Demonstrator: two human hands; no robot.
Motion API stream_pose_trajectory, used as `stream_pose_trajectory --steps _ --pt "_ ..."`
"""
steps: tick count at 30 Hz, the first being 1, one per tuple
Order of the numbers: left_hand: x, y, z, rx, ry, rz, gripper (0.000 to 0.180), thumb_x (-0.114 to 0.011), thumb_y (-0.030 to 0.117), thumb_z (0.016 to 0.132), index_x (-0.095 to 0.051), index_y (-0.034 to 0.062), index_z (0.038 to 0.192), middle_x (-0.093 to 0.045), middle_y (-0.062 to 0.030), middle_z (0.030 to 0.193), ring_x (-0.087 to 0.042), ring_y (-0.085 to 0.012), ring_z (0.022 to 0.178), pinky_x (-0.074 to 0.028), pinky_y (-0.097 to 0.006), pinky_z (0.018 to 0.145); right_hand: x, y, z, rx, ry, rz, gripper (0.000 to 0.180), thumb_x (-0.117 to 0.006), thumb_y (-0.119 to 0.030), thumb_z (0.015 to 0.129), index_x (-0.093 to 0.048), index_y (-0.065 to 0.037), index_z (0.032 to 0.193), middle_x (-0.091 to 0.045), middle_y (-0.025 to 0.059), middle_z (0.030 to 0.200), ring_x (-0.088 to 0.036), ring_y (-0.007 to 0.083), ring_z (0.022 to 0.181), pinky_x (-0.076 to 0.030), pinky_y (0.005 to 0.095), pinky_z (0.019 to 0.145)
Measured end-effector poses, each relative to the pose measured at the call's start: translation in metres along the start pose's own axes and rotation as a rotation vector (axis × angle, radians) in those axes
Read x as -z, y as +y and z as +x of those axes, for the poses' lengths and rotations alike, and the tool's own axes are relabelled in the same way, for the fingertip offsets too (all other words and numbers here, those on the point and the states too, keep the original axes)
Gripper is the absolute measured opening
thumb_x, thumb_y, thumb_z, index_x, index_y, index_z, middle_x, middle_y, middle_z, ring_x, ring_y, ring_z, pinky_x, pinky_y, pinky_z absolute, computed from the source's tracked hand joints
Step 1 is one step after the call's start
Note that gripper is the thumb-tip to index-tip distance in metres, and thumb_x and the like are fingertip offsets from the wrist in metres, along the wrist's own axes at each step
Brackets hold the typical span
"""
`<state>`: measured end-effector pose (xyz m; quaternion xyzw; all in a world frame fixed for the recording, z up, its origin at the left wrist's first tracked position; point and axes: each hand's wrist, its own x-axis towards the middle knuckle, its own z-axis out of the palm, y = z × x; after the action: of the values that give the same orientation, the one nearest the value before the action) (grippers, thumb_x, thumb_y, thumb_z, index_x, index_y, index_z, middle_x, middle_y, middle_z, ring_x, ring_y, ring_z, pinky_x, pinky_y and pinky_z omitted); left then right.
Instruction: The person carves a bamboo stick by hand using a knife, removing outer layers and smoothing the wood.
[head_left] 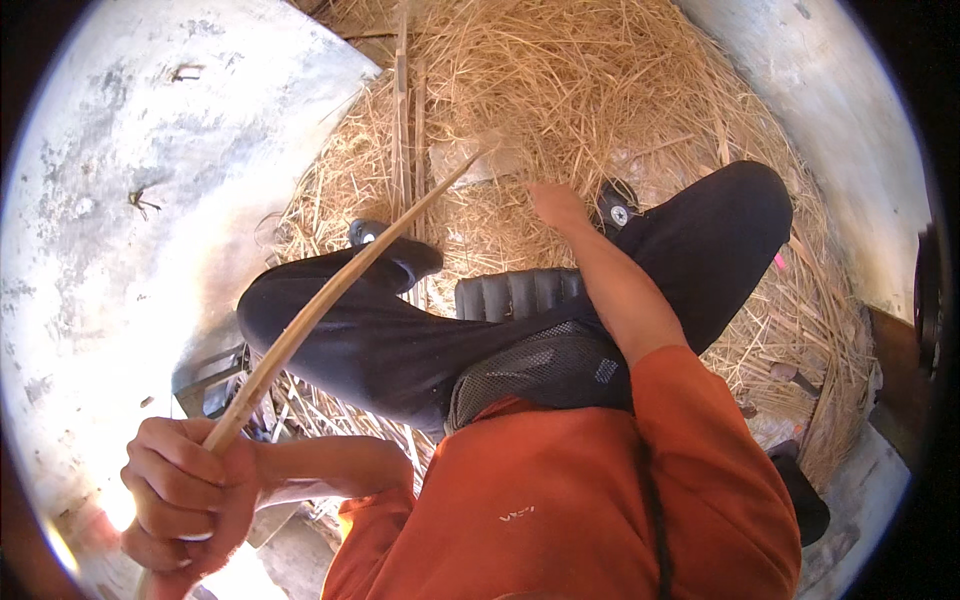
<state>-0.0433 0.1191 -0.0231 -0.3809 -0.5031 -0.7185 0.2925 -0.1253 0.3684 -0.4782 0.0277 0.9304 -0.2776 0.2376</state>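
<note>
My left hand point(185, 495), at the lower left, is wrapped in a fist round the thick near end of a long, pale bamboo strip point(320, 300). The strip slants up and away to the right, curving slightly, and its thin far end blurs over the straw. Out between my feet, my right hand point(562, 208) is closed, low over the shavings and a little to the right of that far end. Whatever its fingers hold, if anything, is hidden. My legs in black trousers are bent to both sides, with a black ribbed pad point(520, 293) between them.
Loose straw-like shavings point(560, 70) cover the floor ahead. Long split strips point(401, 120) lie at the far left of the heap. Pale walls point(150, 130) close in on both sides. A tool with a dark handle point(795, 377) lies at the right.
</note>
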Motion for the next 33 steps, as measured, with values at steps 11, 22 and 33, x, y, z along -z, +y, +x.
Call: stream_pose_trajectory --steps 11,22,33 --pt "0.009 0.0 0.006 0.022 -0.334 -0.326 0.044 -0.063 0.032 0.089 -0.044 0.0081 0.057 -0.036 0.0017 0.039 -0.029 -0.0089 0.029 -0.02 -0.024 0.03 0.173 -0.205 -0.175 0.494 -0.114 0.687 0.045 -0.037 -0.037 0.098 -0.052 0.001 0.079 -0.047 0.0155 0.061 -0.047 0.027 0.057 -0.038 0.0384 0.058" --pt "0.01 0.005 0.008 0.129 -0.607 -0.467 0.046 -0.06 0.033 0.091 -0.042 0.0071 0.057 -0.035 0.0004 0.041 -0.026 -0.0083 0.031 -0.015 -0.024 0.032 0.155 -0.228 -0.257 0.578 0.151 0.429 0.038 -0.048 -0.036 0.094 -0.052 -0.004 0.073 -0.052 0.02 0.049 -0.056 0.0411 0.048 -0.043 0.0499 0.043" --pt "0.016 0.017 0.0 0.043 -0.516 -0.304 0.056 -0.046 0.053 0.092 -0.037 0.0107 0.057 -0.032 0.0021 0.04 -0.027 -0.0086 0.028 -0.023 -0.024 0.026 0.126 -0.211 -0.222 0.607 0.445 0.256 0.033 -0.051 -0.031 0.094 -0.056 -0.001 0.079 -0.049 0.02 0.047 -0.053 0.0407 0.046 -0.041 0.0477 0.043"
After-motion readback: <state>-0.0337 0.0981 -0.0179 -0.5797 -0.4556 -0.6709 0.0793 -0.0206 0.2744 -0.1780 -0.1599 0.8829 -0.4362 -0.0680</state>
